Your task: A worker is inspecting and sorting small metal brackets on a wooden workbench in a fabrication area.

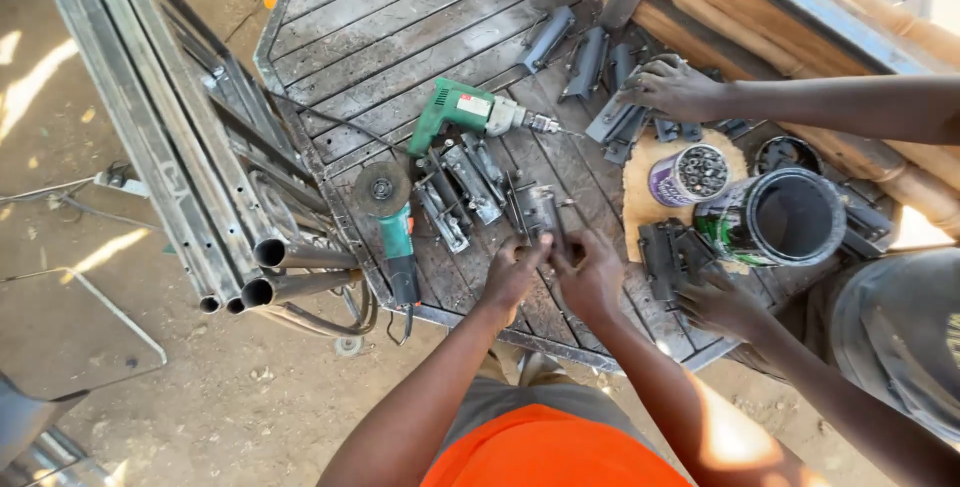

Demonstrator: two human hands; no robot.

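Both hands, left hand and right hand, pinch one small metal bracket between them, steadying it; the green drill lies at eleven o'clock.

The person wears a bright orange top and grey trousers, both forearms bare of sleeves.

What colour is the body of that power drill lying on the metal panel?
Green, with a grey metal nose and chuck. The power drill shows best, and only, in the head view.
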